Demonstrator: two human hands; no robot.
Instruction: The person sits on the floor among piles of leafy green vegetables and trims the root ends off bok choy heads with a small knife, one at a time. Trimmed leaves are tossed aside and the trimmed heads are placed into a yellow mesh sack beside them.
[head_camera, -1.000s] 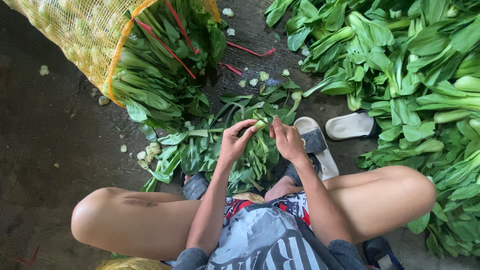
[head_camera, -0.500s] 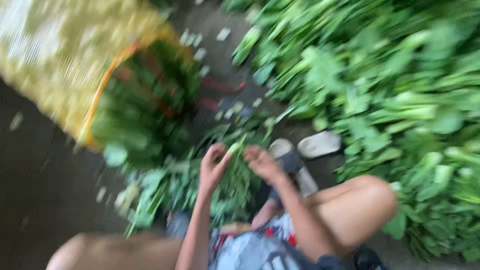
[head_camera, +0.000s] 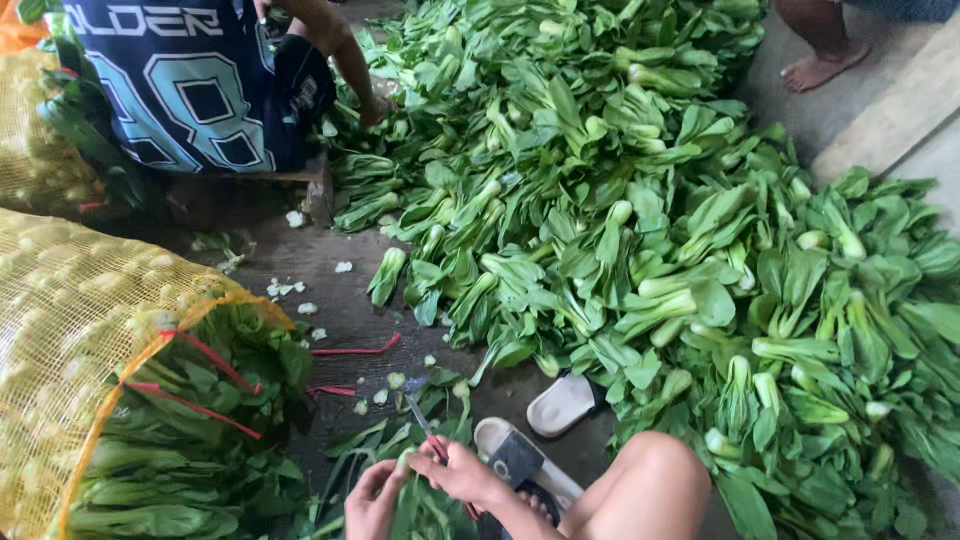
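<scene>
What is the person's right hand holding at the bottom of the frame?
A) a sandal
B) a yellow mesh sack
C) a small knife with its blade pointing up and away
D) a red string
C: the right hand grips a small knife by its handle, blade angled up over the trimmed leaves, while the left hand holds a bok choy stem beside it.

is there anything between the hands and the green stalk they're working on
Nothing visible does. The left hand already touches the leafy stalk, and the right hand, gripping a small knife, rests against it too.
</scene>
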